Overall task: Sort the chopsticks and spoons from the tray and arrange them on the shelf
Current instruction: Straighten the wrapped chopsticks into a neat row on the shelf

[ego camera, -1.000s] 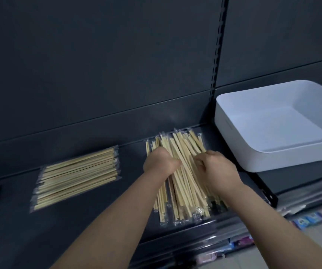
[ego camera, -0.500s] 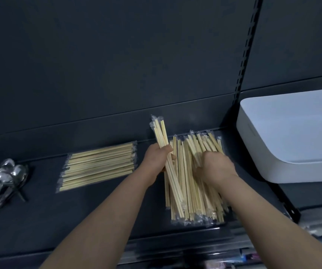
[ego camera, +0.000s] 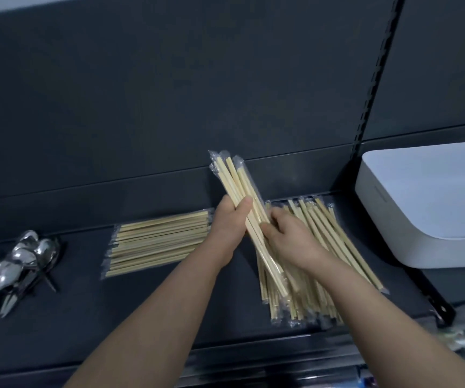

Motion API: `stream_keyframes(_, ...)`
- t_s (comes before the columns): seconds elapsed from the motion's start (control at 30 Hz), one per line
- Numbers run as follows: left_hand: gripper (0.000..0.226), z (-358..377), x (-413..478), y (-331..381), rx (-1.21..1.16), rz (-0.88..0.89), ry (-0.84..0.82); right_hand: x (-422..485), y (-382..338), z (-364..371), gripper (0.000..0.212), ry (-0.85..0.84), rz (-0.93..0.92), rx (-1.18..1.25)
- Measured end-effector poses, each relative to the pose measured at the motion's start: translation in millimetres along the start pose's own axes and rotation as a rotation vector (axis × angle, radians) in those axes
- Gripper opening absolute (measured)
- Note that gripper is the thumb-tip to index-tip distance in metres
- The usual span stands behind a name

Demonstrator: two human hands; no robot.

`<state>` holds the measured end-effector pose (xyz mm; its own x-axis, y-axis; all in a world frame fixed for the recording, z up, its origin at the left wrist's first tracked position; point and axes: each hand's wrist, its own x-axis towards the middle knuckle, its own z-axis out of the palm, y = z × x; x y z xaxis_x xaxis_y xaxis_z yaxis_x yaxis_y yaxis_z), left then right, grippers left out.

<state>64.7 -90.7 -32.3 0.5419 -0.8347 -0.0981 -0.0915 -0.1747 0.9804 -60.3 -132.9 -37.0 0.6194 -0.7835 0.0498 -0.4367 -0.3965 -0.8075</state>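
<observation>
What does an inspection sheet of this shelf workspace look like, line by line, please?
Surface: dark shelf, carrying the chopsticks and spoons.
Job's things: lifted bundle of wrapped chopsticks; neat stack to its left; loose pile under the hands; spoons heaped at far left; white tray at right.
Clutter: blurred packets below the shelf edge.
Grips: left hand grips the lifted bundle; right hand curls its fingers on the same bundle.
Cables: nothing seen.
Surroundings: dark back panel; slotted upright.
</observation>
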Motion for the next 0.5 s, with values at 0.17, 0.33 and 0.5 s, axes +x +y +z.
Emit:
stream_keyframes(0.17, 0.016, -40, -11, 7, 0.015, 0.161, 0.084, -4, -31, 41, 0.039, -0.165, -0.010, 0.029)
stream_keyframes(0.33, 0.020, -81, -26, 12, -0.022, 0.249, -0.017, 0, -56, 76, 0.038, -0.110, -0.063, -0.007)
stream_keyframes(0.5, 0.011, -114, -38, 20, -0.038, 0.375, -0.066, 1, -73, 109, 0.049, -0.123, -0.159, 0.100)
